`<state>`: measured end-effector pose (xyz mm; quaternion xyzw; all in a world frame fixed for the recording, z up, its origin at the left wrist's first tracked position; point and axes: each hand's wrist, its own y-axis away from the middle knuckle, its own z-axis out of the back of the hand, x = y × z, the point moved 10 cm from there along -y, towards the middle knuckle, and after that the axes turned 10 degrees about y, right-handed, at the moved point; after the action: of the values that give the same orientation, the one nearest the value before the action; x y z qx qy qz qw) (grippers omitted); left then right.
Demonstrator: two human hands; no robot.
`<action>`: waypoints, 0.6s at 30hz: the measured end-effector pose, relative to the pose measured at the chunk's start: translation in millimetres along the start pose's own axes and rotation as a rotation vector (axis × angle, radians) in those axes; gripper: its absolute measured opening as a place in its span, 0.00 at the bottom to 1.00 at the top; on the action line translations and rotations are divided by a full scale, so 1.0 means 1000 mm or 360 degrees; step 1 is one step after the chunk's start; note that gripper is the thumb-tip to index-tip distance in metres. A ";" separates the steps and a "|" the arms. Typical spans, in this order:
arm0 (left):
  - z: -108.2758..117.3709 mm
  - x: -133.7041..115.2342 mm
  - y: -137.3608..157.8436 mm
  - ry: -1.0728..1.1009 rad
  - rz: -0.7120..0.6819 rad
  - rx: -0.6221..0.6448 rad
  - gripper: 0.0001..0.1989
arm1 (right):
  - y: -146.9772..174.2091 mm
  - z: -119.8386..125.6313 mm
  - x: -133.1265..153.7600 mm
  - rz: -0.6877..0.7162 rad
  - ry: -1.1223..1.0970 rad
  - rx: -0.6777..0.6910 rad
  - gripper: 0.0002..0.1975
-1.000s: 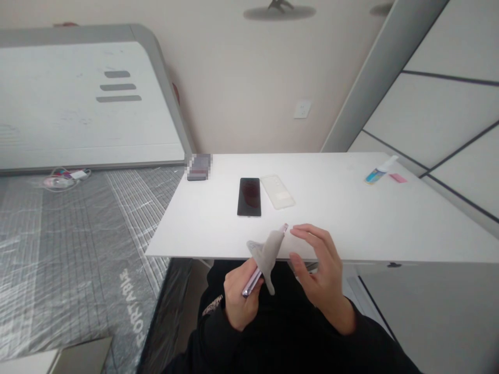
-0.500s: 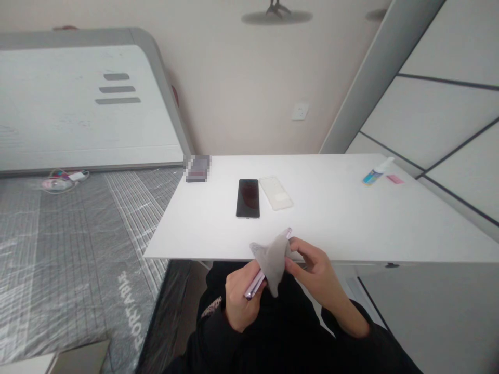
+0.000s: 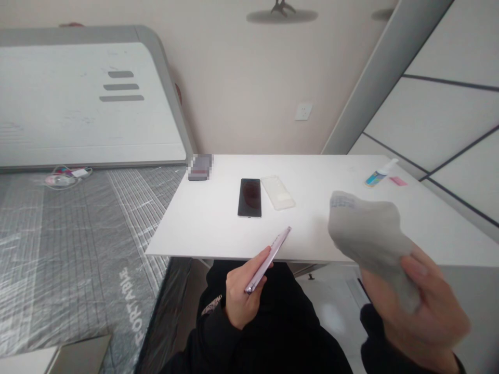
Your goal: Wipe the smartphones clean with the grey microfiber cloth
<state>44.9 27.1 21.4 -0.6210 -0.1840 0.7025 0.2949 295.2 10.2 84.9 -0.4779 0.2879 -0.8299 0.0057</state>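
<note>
Lifting cloth off phone (apparently clear now).

Slim lilac phone tilted edge-on; crumpled grey cloth raised right

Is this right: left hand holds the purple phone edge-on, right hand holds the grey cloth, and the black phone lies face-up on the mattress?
Not quite. In the head view the black phone lies on the white table, beside the clear phone case, not on the mattress. The rest holds: the left hand holds the purple phone edge-on, and the right hand holds the grey cloth.
</note>
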 end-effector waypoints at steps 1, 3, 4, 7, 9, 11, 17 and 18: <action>0.000 0.000 0.000 -0.0011 0.0004 0.0002 0.21 | -0.006 0.003 0.003 -0.0017 -0.0014 0.0000 0.14; 0.000 0.000 0.000 -0.0041 0.0018 0.0006 0.21 | -0.018 0.003 0.007 -0.0082 -0.0026 0.0053 0.08; 0.000 0.000 0.000 -0.0055 0.0024 0.0008 0.21 | -0.022 0.001 0.008 -0.0118 -0.0034 0.0084 0.08; 0.000 -0.001 -0.001 -0.0063 0.0034 0.0012 0.21 | -0.029 -0.001 0.004 -0.0247 -0.0178 0.0087 0.13; 0.000 -0.001 -0.001 -0.0045 0.0033 0.0017 0.21 | -0.029 -0.002 0.000 -0.0323 -0.0288 0.0062 0.14; -0.001 -0.001 0.000 -0.0035 0.0031 0.0020 0.21 | -0.028 -0.003 -0.001 -0.0371 -0.0290 0.0074 0.15; -0.002 0.001 0.000 -0.0064 0.0045 0.0040 0.22 | -0.026 0.014 0.004 -0.0293 -0.0105 -0.0097 0.13; -0.002 0.001 0.000 -0.0065 0.0045 0.0045 0.22 | -0.024 0.016 0.004 -0.0260 -0.0072 -0.0124 0.12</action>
<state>46.7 27.5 19.7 -0.6050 -0.1712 0.7216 0.2898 311.9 21.6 105.8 -0.5182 0.2798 -0.8048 -0.0740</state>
